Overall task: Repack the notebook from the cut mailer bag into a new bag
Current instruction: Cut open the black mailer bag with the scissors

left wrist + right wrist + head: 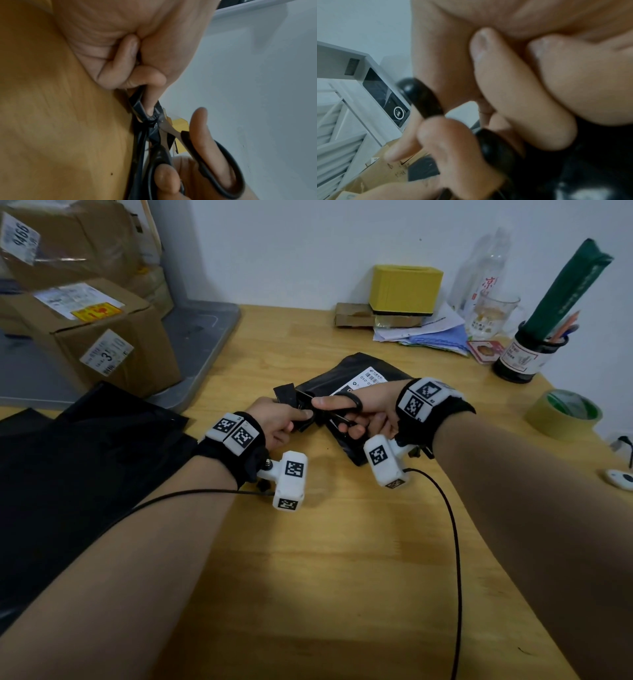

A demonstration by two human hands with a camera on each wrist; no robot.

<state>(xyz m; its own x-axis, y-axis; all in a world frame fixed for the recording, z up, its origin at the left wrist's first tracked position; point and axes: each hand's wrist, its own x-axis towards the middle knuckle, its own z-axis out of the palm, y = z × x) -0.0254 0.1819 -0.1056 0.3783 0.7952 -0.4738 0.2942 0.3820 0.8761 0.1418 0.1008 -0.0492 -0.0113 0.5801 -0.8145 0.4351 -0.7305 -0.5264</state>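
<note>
Bare table near; clutter lines far edge

Both forearms are bare, and each wrist wears a black strap topped with white blocks printed with black square-pattern markers. A white camera housing with the same markers juts from each strap toward 6 o'clock. A thin black cable trails from each housing toward 6 o'clock.

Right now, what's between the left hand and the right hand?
In the head view, the scissors blades and the pinched edge of the black mailer bag lie between left hand and right hand; the left wrist view shows the blades meeting the plastic.
</note>
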